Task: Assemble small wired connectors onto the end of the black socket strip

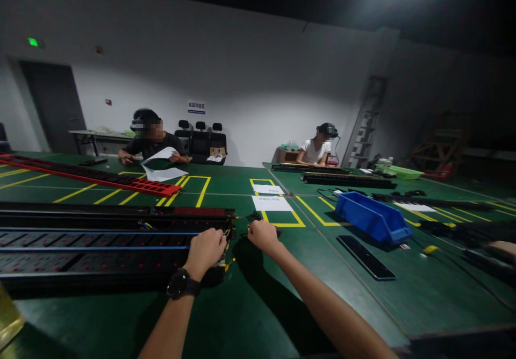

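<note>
A long black rail assembly (121, 249) with rows of sockets, red dots and blue strips lies across the left of the green table. At its right end is my left hand (206, 249), with a black watch on the wrist and its fingers curled; what they hold is hidden. Just right of that end, my right hand (263, 235) is closed over a small dark part (255, 217) that shows only partly. Short yellow wires (229, 265) stick out at the rail's end, between and below the hands.
A blue bin (371, 216) and a phone (366, 257) lie to the right. Paper sheets (272, 203) rest ahead. A red rail (161, 187) lies at the back left. Two people sit across the table; another person's hand (502, 250) shows at the right edge.
</note>
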Demonstrator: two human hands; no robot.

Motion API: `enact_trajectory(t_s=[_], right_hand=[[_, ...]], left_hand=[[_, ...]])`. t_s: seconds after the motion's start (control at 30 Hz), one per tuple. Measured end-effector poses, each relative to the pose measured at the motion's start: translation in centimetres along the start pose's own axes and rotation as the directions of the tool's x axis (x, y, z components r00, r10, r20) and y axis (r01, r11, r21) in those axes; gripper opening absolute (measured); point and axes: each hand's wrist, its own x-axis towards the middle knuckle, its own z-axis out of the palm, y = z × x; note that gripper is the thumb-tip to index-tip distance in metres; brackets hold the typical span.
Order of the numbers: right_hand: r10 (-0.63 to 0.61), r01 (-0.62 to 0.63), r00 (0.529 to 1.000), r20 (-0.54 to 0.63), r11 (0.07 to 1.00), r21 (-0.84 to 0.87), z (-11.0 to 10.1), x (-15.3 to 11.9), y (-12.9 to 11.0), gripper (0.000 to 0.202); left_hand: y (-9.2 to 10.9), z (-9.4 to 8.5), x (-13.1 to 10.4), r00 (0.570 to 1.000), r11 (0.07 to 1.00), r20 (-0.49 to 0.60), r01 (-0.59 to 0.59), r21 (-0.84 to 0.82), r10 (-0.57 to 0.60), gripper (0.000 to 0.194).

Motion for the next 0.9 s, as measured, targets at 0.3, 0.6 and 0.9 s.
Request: enact_trajectory(t_s=[0.3,0.6,0.9], right_hand=[[0.073,-0.070,0.997,0.037,0.994,-0.085,-1.3,-0.1,3.9,0.029],[-0.117,0.132,0.987,-0.106,0.980,0.148,-1.4,-0.2,-4.9,0.039],[-0.052,0.128,0.979,-0.198,0.912,0.389,0.3,0.3,1.8,0.037]], left_hand=[[0.2,-0.2,-0.1,1.000,1.000,0.010,0.020,-0.006,-0.020,0.036],[0.2,-0.1,0.0,1.000,0.999,-0.002,0.009,0.042,-0.009,0.039],[0.4,-0.4,-0.2,1.000,1.000,-0.004,0.004,-0.002,-0.004,0.038]])
